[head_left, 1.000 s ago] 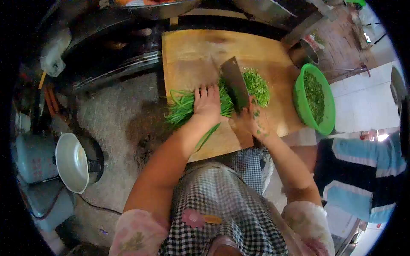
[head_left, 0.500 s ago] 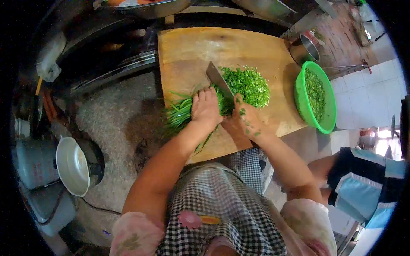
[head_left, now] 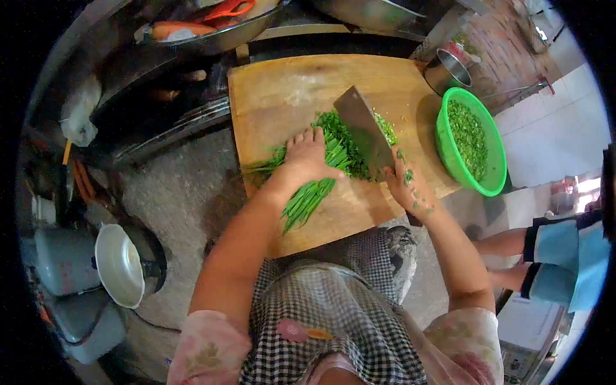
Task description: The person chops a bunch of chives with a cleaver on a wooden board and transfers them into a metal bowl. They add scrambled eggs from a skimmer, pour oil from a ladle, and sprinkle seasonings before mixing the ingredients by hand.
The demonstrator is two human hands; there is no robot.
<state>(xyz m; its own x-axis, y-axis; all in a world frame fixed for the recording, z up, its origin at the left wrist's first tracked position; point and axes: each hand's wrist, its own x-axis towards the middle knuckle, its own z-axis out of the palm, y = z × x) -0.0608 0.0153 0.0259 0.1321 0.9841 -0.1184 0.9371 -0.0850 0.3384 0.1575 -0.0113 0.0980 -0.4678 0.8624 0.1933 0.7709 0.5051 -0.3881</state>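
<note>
On the wooden cutting board [head_left: 308, 80] lies a bunch of long, thin green stalks [head_left: 309, 202] that look like chives. My left hand [head_left: 305, 157] rests on them, fingers stretched and thumb spread out. A broad cleaver [head_left: 364, 122] is in my right hand [head_left: 409, 186], which is closed on its handle; green bits cling to the back of that hand. The blade leans over the chopped greens [head_left: 343, 138] and hides part of the heap. Some pale chopped pieces show beyond its right side.
A green plastic basin [head_left: 443, 138] of chopped greens stands at the board's right, beside a metal pot [head_left: 447, 72]. Pans line the far side, one with an orange-handled thing. A pale bowl [head_left: 119, 266] is at lower left. Another person's legs [head_left: 504, 256] show at right.
The cleaver has moved right, away from my left hand, and its broad face now shows over the chopped heap. My left hand's fingers have spread. The view has shifted slightly.
</note>
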